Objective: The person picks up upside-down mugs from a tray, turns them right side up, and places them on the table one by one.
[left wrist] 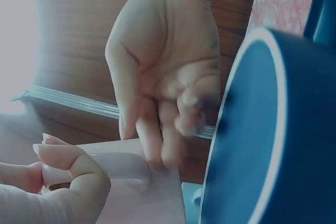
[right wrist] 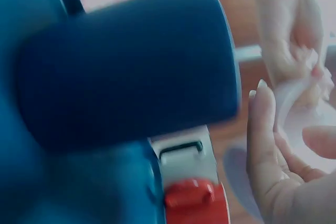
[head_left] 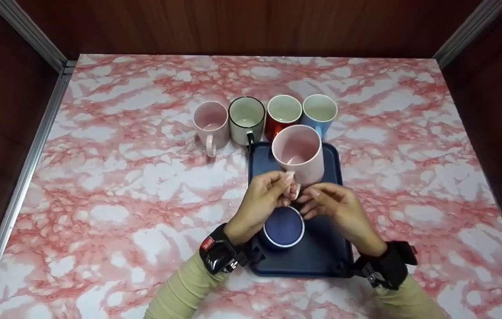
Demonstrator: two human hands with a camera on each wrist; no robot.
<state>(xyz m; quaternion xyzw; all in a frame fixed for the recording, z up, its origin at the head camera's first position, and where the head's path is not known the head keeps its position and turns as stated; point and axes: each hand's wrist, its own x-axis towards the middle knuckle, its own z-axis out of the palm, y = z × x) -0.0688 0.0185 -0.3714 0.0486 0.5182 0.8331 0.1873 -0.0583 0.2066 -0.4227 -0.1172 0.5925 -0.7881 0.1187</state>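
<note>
A pink mug (head_left: 310, 173) is held up over the blue tray (head_left: 321, 259), its mouth facing up. My left hand (head_left: 257, 201) pinches its handle (left wrist: 121, 166) between thumb and fingers, clearest in the left wrist view. To the right of the handle is my right hand (head_left: 344, 212), fingers loosely bent. In the left wrist view its fingertips meet the pink mug's lower end. Just below both hands, a dark blue mug (head_left: 283, 227) stands on the tray; its outer wall fills much of the right wrist view.
Behind the tray stands a row of mugs: a second pink one (head_left: 219, 138), a white one with black rim and handle (head_left: 238, 136), a red one (head_left: 272, 126) and a light blue one (head_left: 327, 128). Wooden panels (head_left: 251, 26) border the pink marbled table (head_left: 122, 186).
</note>
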